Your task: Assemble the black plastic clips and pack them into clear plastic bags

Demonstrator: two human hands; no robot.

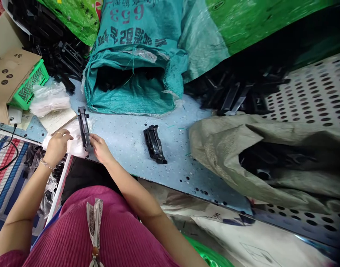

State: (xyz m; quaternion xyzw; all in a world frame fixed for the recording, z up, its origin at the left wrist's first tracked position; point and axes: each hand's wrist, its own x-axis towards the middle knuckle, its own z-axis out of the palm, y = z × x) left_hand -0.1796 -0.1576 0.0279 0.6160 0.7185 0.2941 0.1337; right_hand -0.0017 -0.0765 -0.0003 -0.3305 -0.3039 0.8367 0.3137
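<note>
A long black plastic part (pixel 83 128) lies at the near left of the pale blue table (pixel 125 137), partly on a clear plastic bag (pixel 75 142). My right hand (pixel 101 149) grips the near end of this part with curled fingers. My left hand (pixel 56 147), a bracelet on its wrist, pinches the clear plastic bag just left of the part. A second black plastic part (pixel 155 144) lies alone on the table to the right, apart from both hands.
An open teal woven sack (pixel 131 85) of black parts stands at the back. A beige sack (pixel 258 155) of parts lies right. Loose black parts (pixel 236 96) pile behind. A green basket (pixel 29 85), cardboard box (pixel 8 70) and bagged white items (pixel 49 100) sit left.
</note>
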